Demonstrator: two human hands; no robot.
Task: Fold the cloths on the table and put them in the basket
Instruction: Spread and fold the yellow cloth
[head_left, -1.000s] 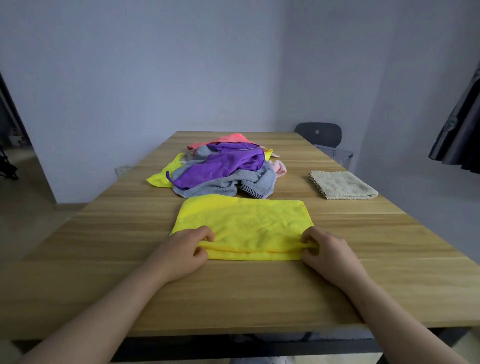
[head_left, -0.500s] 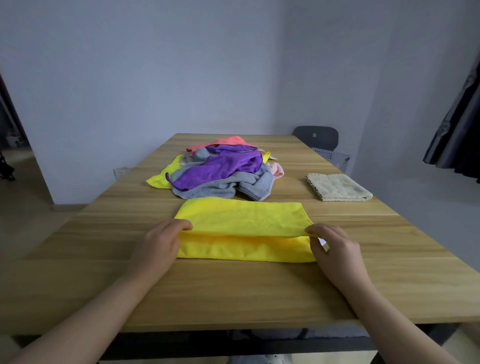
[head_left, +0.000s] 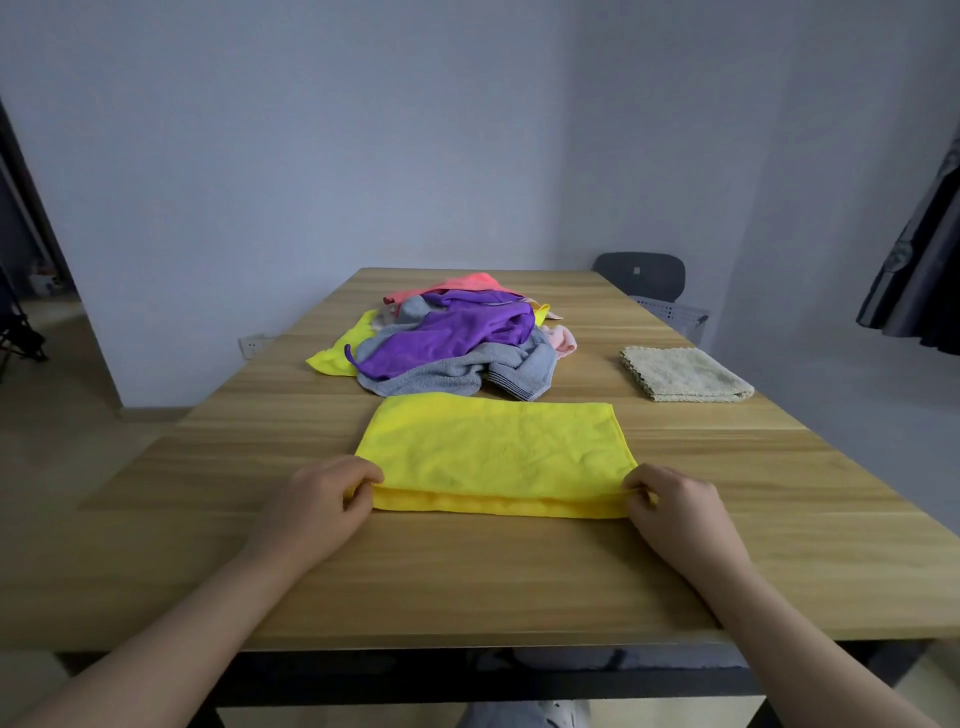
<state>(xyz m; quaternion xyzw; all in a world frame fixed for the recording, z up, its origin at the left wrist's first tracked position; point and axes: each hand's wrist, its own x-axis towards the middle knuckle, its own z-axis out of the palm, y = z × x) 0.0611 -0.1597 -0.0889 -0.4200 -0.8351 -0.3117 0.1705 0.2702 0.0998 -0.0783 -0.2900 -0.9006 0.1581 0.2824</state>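
My left hand (head_left: 317, 506) and right hand (head_left: 675, 512) pinch the flat cloth's (head_left: 493, 452) near corners on the table (head_left: 467, 571); cloth pile (head_left: 457, 343) behind it, folded towel (head_left: 685, 374) right, chair (head_left: 641, 273) beyond.

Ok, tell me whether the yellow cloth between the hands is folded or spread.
Folded: the yellow cloth shows two layers along its near edge, whose corners the left hand and right hand pinch.

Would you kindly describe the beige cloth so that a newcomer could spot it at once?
Start at the wooden table. Right of the colourful cloth heap, near the right edge, lies the beige cloth. It alone is pale, folded square and lying apart.
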